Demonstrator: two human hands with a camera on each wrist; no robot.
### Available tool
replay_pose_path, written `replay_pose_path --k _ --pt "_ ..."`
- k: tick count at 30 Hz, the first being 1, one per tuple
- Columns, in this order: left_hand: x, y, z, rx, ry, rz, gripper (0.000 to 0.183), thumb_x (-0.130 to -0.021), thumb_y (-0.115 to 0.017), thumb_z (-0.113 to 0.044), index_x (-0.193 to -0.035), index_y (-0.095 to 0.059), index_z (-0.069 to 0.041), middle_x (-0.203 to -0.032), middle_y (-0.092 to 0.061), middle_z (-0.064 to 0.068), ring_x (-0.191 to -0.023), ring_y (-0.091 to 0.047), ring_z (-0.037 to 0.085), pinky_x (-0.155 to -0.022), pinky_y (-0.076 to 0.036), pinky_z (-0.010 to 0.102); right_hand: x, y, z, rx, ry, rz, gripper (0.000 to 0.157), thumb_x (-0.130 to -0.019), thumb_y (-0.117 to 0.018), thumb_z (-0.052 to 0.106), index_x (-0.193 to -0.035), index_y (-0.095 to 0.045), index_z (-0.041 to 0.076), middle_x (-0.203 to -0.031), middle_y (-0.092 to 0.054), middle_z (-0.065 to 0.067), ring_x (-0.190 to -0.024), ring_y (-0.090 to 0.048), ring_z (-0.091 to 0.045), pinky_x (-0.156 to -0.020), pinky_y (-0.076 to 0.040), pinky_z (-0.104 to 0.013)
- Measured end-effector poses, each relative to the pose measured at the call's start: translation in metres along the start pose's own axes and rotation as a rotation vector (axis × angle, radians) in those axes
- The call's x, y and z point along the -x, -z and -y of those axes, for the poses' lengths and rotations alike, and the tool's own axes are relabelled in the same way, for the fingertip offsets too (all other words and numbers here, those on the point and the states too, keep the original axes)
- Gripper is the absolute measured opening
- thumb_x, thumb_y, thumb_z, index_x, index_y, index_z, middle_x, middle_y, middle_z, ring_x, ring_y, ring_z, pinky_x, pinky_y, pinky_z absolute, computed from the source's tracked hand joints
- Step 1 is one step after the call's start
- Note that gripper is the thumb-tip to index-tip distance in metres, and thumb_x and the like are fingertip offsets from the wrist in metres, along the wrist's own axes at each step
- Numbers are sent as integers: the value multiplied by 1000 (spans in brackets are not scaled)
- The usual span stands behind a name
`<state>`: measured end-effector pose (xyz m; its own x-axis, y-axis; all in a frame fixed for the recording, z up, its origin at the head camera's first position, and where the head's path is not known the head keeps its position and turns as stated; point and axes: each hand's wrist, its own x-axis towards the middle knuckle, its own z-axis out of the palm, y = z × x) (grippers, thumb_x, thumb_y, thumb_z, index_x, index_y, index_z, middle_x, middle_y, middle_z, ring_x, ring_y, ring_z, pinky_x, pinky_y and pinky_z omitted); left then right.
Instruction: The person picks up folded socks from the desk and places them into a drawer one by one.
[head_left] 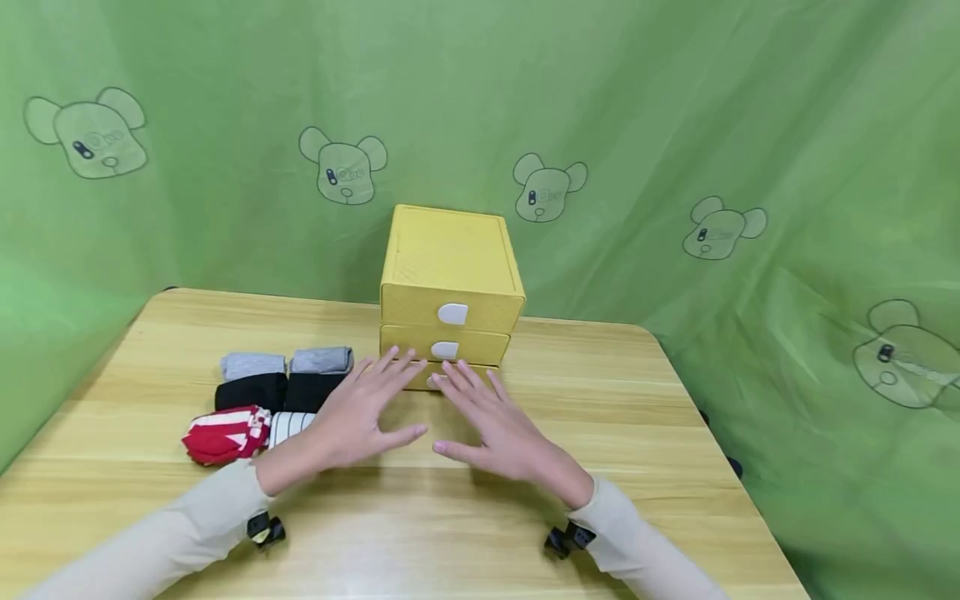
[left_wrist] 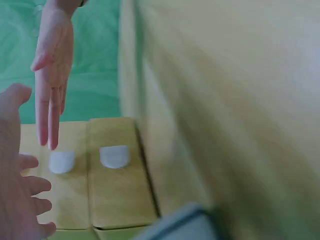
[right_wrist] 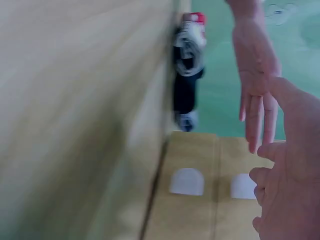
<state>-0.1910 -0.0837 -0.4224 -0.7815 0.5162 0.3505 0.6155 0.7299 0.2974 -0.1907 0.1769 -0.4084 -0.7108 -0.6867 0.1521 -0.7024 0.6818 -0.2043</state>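
Both hands hover over the table in front of a yellow drawer box (head_left: 453,250) with white tabs on its drawers. My left hand (head_left: 360,417) has its fingers spread and holds nothing; it partly covers the rolled clothes on its side. My right hand (head_left: 502,425) mirrors it, fingers straight and spread, thumb pointing at the other thumb. In the left wrist view the drawer fronts (left_wrist: 122,195) lie beyond the fingers. Left of the box sit two grey rolls (head_left: 252,366), two black rolls (head_left: 251,392), a red and white roll (head_left: 225,435) and a striped white roll (head_left: 288,427).
The wooden table (head_left: 600,400) reaches back to a green curtain (head_left: 465,92) printed with bear heads. The drawer box stands at the table's back edge, near the curtain. A small black camera is strapped on each sleeve (head_left: 202,517).
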Motion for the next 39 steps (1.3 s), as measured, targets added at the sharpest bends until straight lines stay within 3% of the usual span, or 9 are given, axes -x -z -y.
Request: replay_pose_path --k 8,11,13,18,23,28,31,35,39 --pt "-28 41 -5 368 48 -423 57 -95 -68 -31 -146 -54 -10 -148 -57 11 -139 -51 33 -117 -38 56 -3 55 4 -163 24 -243 78 -99 -58 50 -163 -24 22 -170 -22 -4 -159 -13 -29 -128 -8 -57" --pt "-39 56 -2 472 89 -522 54 -94 -69 -26 -144 -56 -10 -146 -59 9 -137 -51 28 -116 -39 54 -7 72 0 -241 -6 -350 75 -98 -63 44 -162 -28 26 -169 -26 -2 -159 -15 -26 -129 -11 -54" --pt "-45 64 1 528 134 -546 54 -95 -70 -27 -145 -56 -13 -149 -56 6 -140 -49 25 -118 -36 54 -12 80 -3 -300 -36 -422 72 -98 -65 39 -161 -32 26 -168 -28 0 -159 -17 -24 -128 -14 -56" --pt "-61 76 15 681 259 -501 57 -95 -70 -32 -149 -52 -23 -157 -47 0 -146 -41 23 -122 -32 51 -25 91 -17 -420 -114 -553 65 -99 -67 28 -158 -39 25 -167 -29 7 -157 -21 -16 -127 -20 -53" --pt "-76 79 31 845 381 -395 62 -96 -69 -37 -153 -47 -26 -163 -38 -1 -150 -35 28 -123 -32 51 -37 94 -36 -539 -201 -599 61 -99 -66 25 -155 -43 22 -167 -29 3 -155 -28 -20 -124 -30 -51" --pt "-91 77 48 1035 456 -292 62 -100 -63 -36 -157 -41 -23 -166 -32 6 -151 -34 28 -122 -33 52 -50 93 -58 -694 -276 -556 60 -102 -63 24 -156 -40 11 -165 -34 -11 -151 -36 -33 -120 -37 -48" --pt "-99 73 56 1141 471 -241 63 -103 -59 -33 -159 -35 -19 -166 -32 11 -149 -37 30 -120 -37 52 -56 91 -68 -784 -313 -503 62 -104 -59 26 -157 -35 4 -163 -36 -16 -150 -38 -32 -119 -39 -46" --pt "-105 71 63 1225 501 -191 64 -104 -57 -31 -161 -31 -20 -163 -36 13 -146 -41 33 -119 -38 51 -59 89 -73 -878 -366 -466 64 -105 -57 28 -158 -32 1 -163 -36 -17 -148 -42 -28 -109 -49 -45" --pt "-105 74 67 1255 530 -175 64 -103 -59 -31 -160 -32 -21 -162 -38 15 -146 -42 35 -120 -37 49 -63 86 -68 -925 -373 -470 64 -105 -57 26 -158 -31 3 -163 -36 -15 -146 -45 -27 -107 -51 -45"
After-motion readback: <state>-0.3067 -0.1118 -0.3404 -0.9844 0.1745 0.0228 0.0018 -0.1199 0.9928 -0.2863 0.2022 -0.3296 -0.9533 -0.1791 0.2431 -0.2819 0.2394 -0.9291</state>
